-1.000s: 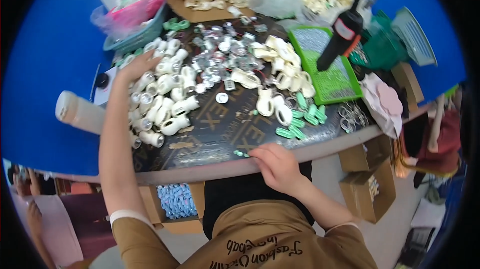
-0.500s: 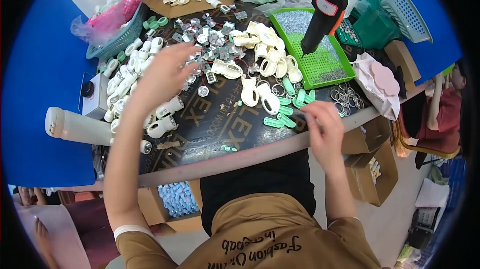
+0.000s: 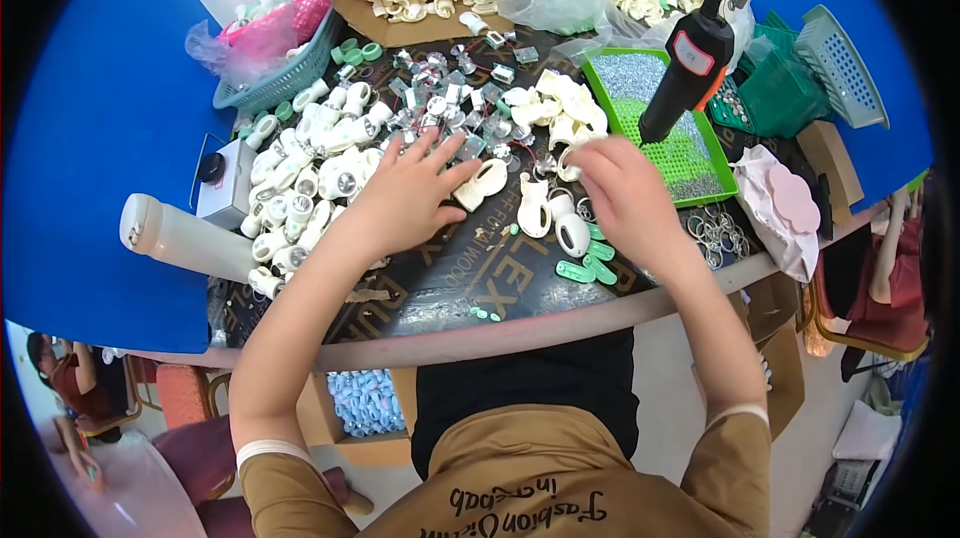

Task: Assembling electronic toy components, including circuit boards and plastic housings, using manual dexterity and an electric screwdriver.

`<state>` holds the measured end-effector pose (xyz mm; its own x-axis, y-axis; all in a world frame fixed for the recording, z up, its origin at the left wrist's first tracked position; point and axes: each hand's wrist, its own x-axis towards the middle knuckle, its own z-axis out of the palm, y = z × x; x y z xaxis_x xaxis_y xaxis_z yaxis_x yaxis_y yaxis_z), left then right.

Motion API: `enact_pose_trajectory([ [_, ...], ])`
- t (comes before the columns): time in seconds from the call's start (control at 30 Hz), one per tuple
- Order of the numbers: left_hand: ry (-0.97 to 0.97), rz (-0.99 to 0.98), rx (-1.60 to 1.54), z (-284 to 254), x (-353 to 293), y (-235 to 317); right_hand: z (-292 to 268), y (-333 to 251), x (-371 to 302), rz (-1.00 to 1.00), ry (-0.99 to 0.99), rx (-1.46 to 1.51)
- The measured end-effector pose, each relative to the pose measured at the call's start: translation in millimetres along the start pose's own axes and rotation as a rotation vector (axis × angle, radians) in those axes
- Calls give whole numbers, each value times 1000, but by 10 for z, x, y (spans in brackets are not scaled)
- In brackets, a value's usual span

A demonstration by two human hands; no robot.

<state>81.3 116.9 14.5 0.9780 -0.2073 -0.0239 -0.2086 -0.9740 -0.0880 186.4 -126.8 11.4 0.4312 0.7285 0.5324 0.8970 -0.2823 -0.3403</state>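
My left hand [image 3: 415,188] is open, its fingers spread over the near edge of a heap of small metal-and-circuit parts [image 3: 440,88]. Beside its thumb lies a cream shell half [image 3: 486,184]. Bent fingers of my right hand [image 3: 630,198] come together at a cream plastic shell half [image 3: 568,166] at the edge of the shell pile [image 3: 560,103]; the palm side is hidden. Between the hands are another open shell piece [image 3: 534,206] and a rounded cream shell [image 3: 571,235]. Several green oval pieces [image 3: 590,266] lie just nearer to me.
Small white flashlights [image 3: 300,173] are heaped on the left, beside a white box with a black knob [image 3: 222,178] and a white cylinder [image 3: 180,243]. A black electric screwdriver [image 3: 690,73] hangs over a green screw tray [image 3: 715,193]. Metal rings [image 3: 715,238] lie at right.
My right hand has moved from the table's near edge, by the green pieces, up to the cream shells. My left hand has come down and right, fingers spreading. The whole view has shifted.
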Motion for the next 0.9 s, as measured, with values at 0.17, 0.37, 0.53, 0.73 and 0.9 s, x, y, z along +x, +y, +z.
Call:
enact_pose_trajectory([
  [0.17, 23, 22, -38, -211, 25, 72, 343, 322, 609, -119, -199, -368],
  [0.37, 332, -124, -237, -112, 765, -243, 322, 314, 495, -34, -352, -459],
  [0.53, 248, -32, -191, 63, 1296, -303, 319, 304, 365, -132, -139, -485],
  [0.73, -119, -131, -228, -13, 1498, -316, 383, 378, 423, -20, -172, -536],
  [0.9, 124, -14, -167, 82, 1421, -385, 335, 346, 429, -43, -107, -460],
])
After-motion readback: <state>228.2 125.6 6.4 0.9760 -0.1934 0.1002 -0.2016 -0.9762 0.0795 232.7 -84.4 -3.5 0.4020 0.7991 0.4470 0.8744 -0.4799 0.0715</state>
